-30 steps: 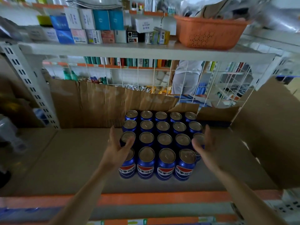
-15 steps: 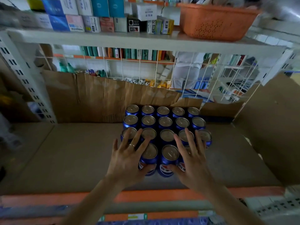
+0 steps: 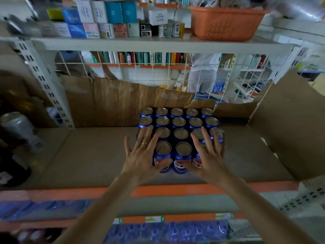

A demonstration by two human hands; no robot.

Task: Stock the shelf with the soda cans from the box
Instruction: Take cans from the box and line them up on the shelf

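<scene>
Several blue soda cans (image 3: 179, 127) with silver tops stand upright in a tight block on the cardboard-lined shelf (image 3: 98, 155). My left hand (image 3: 143, 155) lies flat with fingers spread over the front-left cans, a ring on one finger, thumb against a front can. My right hand (image 3: 208, 155) rests the same way over the front-right cans, covering one front can. Neither hand grips a can. No box of cans is visible.
Torn cardboard (image 3: 123, 101) lines the shelf's back and a cardboard flap (image 3: 292, 124) stands at the right. An orange basket (image 3: 226, 22) and small boxes (image 3: 105, 20) sit on the shelf above. A person stands behind the wire grid (image 3: 202, 76). Dark bottles stand at the left (image 3: 15, 131).
My hands came in from the sides of the can block and now lie flat on top of the front cans. The view has shifted slightly.
</scene>
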